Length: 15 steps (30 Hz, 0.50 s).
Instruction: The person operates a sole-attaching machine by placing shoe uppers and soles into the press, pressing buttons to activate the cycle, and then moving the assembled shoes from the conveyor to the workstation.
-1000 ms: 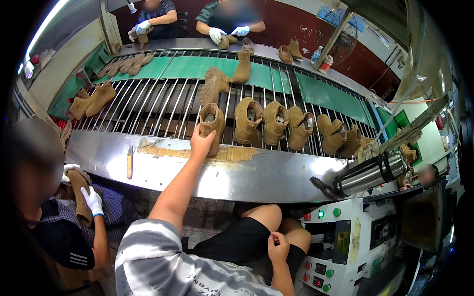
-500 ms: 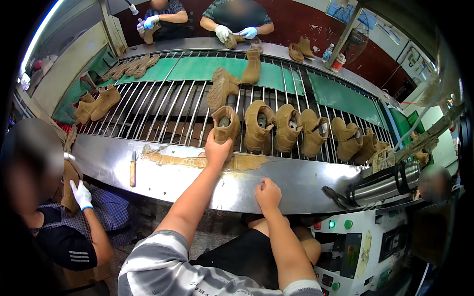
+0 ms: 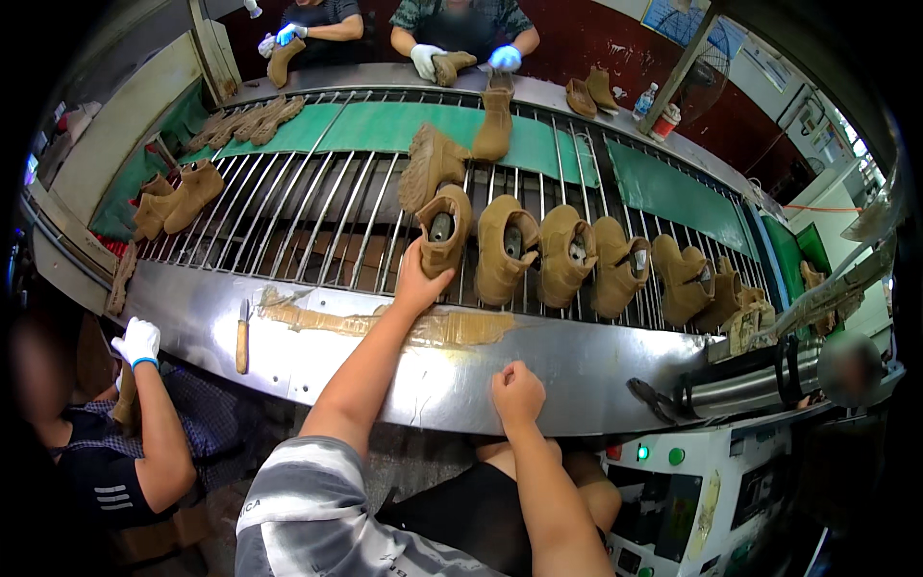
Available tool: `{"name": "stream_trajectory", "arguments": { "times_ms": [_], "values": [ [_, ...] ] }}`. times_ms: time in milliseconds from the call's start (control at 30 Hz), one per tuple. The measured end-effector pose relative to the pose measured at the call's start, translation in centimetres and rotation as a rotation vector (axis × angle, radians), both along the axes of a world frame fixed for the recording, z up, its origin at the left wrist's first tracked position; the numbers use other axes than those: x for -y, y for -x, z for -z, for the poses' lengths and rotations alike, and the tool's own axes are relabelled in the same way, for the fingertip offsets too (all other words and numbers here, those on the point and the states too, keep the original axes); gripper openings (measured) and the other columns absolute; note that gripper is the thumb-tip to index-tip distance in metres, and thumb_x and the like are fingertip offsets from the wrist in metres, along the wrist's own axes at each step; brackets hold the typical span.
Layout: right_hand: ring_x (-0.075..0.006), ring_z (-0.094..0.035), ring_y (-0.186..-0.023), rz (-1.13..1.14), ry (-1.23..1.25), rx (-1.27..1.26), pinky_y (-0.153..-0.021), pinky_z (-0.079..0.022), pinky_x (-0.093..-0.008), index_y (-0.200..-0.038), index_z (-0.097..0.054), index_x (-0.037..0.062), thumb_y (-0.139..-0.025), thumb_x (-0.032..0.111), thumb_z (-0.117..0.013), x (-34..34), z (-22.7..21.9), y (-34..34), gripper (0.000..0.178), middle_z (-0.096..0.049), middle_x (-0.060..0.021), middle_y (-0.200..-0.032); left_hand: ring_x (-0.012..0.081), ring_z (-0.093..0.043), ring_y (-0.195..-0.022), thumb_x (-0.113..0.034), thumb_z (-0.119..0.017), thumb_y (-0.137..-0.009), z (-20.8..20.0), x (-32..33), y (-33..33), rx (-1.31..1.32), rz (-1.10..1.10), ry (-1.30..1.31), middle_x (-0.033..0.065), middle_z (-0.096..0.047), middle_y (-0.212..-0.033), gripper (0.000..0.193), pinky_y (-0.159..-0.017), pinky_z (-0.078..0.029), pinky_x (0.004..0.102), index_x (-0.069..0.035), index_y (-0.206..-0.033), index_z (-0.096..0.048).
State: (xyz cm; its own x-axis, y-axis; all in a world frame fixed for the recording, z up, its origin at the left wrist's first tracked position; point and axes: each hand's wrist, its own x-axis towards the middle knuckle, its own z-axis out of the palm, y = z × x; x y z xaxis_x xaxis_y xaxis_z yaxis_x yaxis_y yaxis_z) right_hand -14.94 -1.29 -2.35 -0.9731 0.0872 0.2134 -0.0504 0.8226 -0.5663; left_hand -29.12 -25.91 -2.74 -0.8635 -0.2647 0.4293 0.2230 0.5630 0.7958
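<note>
My left hand (image 3: 419, 281) is closed round the heel side of a tan ankle boot (image 3: 452, 245), which stands upright on the metal rollers with its opening toward me. Just right of it is a row of similar tan boots (image 3: 505, 260). Behind the held boot, another boot (image 3: 429, 168) lies tipped with its lugged sole showing, and a further boot (image 3: 493, 125) stands on the green belt. My right hand (image 3: 519, 392) rests as a closed fist at the near edge of the steel bench (image 3: 577, 370), with nothing visible in it.
A wooden-handled knife (image 3: 242, 338) lies on the bench, left of a strip of brown tape (image 3: 471, 325). Gloved co-workers handle boots across the rollers and at the left. A steel cylinder (image 3: 735, 387) lies at the right, above a control box (image 3: 711, 481).
My left hand has shifted the boot slightly away and to the right, closer to the row. My right fist stays near the bench edge. The left co-worker's gloved hand has risen toward the bench.
</note>
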Motion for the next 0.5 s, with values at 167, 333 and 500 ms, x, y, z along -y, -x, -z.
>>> {"name": "stream_trajectory", "arguments": {
  "times_ms": [167,333,500],
  "values": [
    [-0.035,-0.059,-0.063,0.0,-0.018,0.007,-0.061,-0.046,-0.0473,-0.072,-0.055,0.0097,-0.074,0.02,-0.061,0.6,-0.7,-0.1,0.013,-0.061,-0.0109,-0.065,0.0336,-0.048,-0.124,-0.009,-0.061,-0.073,2.7,6.5,4.9,-0.015,-0.029,-0.26,0.0213,-0.05,-0.131,0.065,-0.105,-0.037,0.0383,0.001,-0.134,-0.04],
    [-0.0341,-0.058,-0.061,0.005,-0.05,0.021,-0.059,-0.046,-0.0471,-0.07,-0.054,0.0108,-0.072,0.02,-0.062,0.5,-0.2,0.1,0.012,-0.06,-0.0097,-0.063,0.0376,-0.044,-0.127,-0.042,-0.08,-0.069,1.6,7.8,15.4,0.202,-0.276,0.071,0.0233,-0.045,-0.137,0.092,-0.105,-0.038,0.0438,-0.001,-0.139,-0.037],
    [-0.0336,-0.058,-0.06,0.022,-0.051,0.006,-0.058,-0.046,-0.0466,-0.069,-0.054,0.0108,-0.072,0.02,-0.062,0.1,-0.2,0.4,0.012,-0.059,-0.0094,-0.062,0.0384,-0.047,-0.124,-0.05,-0.083,-0.06,-1.2,4.1,20.4,0.398,-0.369,0.144,0.0224,-0.044,-0.137,0.106,-0.102,-0.042,0.0444,-0.001,-0.14,-0.033]
  ]
}}
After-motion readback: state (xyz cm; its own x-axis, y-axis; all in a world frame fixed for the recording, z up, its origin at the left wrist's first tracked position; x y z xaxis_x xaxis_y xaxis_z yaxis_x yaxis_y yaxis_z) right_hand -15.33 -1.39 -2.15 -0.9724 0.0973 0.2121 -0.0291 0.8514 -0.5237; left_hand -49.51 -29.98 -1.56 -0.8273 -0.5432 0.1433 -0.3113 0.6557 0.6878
